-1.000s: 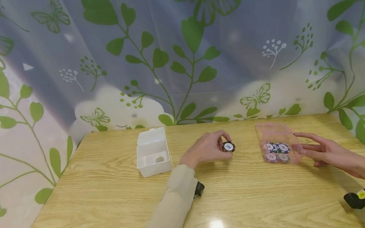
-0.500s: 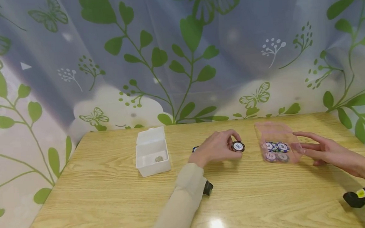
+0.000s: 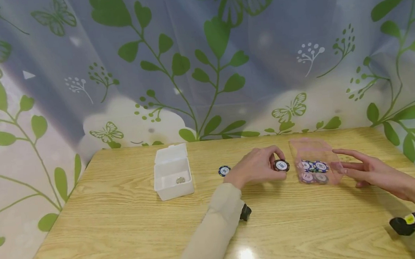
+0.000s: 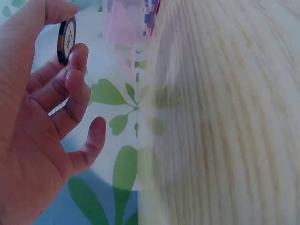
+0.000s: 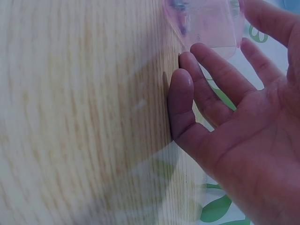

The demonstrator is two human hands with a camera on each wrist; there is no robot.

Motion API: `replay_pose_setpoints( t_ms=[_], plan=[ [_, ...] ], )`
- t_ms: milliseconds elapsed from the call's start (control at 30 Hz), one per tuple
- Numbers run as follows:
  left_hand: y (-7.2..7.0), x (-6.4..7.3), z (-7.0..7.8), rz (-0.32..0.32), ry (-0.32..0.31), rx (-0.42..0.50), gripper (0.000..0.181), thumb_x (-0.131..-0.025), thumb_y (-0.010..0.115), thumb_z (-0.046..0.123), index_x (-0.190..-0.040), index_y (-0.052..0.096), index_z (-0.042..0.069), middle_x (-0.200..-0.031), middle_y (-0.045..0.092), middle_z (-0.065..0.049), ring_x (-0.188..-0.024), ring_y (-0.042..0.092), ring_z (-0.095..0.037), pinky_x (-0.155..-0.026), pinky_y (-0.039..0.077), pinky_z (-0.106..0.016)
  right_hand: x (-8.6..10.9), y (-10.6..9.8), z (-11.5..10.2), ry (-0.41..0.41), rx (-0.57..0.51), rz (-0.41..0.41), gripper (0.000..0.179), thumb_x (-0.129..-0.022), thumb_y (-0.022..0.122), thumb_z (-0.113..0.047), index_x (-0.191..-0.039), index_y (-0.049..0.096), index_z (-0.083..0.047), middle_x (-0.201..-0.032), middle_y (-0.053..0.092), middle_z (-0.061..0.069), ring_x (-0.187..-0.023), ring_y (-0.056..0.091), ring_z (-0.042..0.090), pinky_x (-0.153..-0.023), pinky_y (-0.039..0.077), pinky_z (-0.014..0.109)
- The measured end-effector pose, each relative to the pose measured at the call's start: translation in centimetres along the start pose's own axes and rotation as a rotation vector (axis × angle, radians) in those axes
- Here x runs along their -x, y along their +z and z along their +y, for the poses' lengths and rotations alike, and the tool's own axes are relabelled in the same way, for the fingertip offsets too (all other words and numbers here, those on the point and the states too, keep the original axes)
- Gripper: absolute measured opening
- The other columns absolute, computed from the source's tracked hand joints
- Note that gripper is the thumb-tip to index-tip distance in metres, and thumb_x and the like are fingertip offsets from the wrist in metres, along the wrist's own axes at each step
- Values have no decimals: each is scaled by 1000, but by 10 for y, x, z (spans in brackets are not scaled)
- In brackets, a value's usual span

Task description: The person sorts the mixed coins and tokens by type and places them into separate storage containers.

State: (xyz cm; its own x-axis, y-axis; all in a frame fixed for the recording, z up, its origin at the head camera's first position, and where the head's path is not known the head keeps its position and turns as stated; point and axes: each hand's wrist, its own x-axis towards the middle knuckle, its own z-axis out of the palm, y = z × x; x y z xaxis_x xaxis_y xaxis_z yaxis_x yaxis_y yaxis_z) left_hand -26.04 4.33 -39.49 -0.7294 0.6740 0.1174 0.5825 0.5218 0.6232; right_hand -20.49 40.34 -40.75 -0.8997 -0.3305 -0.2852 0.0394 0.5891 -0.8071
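Observation:
A black poker chip point(image 3: 281, 164) marked 100 is pinched between the thumb and fingers of my left hand point(image 3: 256, 166), above the table just left of the pink box. In the left wrist view the chip point(image 4: 68, 41) stands on edge at the fingertips, the other fingers loosely bent. The translucent pink box point(image 3: 313, 149) has its lid up. Several blue and purple poker chips point(image 3: 313, 166) lie inside it. My right hand point(image 3: 375, 173) rests its fingertips against the box's right side, fingers relaxed; the right wrist view shows them beside the pink wall point(image 5: 211, 28).
A blue poker chip point(image 3: 224, 170) lies on the wooden table point(image 3: 128, 233) behind my left wrist. Farther left stands a white box point(image 3: 176, 191) with its lid up and a small round silvery disc point(image 3: 180, 180) inside. A patterned curtain point(image 3: 188, 66) hangs behind the table.
My left hand has moved right with the black poker chip, closer to the pink box. The blue chip behind it has come into view. My right hand stays at the box.

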Motion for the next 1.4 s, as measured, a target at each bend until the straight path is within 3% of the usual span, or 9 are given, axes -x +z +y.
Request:
replay_pose_setpoints(
  t_ms=[133,567,833,1400],
  plan=[
    [2,-5,4,-8,9,-2,34,-82,74,34,-112,60,30,-85,61,11,-68,56,-5,-64,46,-19,1,0,-1,-2,3,1,70,-109,49,-35,-166,8,-26,-162,20,37,-105,59,-3,-74,53,32],
    [8,-19,18,-28,1,8,38,-87,76,48,-115,57,31,-89,62,11,-71,57,-5,-64,46,-19,-2,1,1,7,-24,-10,71,-111,46,-31,-166,2,-19,-161,19,41,-84,61,15,-71,51,31],
    [16,-31,25,-29,23,39,38,-86,77,37,-117,58,28,-94,62,11,-76,59,-2,-67,47,-16,-2,1,1,18,-39,-5,71,-110,48,-33,-166,6,-25,-162,20,38,-87,62,15,-72,53,32],
    [33,-49,34,-23,42,56,37,-89,77,32,-120,58,26,-95,62,14,-78,61,3,-69,49,-11,-2,-1,3,2,-39,-16,70,-110,47,-32,-166,4,-25,-162,18,39,-92,62,13,-73,53,32]
  ],
)
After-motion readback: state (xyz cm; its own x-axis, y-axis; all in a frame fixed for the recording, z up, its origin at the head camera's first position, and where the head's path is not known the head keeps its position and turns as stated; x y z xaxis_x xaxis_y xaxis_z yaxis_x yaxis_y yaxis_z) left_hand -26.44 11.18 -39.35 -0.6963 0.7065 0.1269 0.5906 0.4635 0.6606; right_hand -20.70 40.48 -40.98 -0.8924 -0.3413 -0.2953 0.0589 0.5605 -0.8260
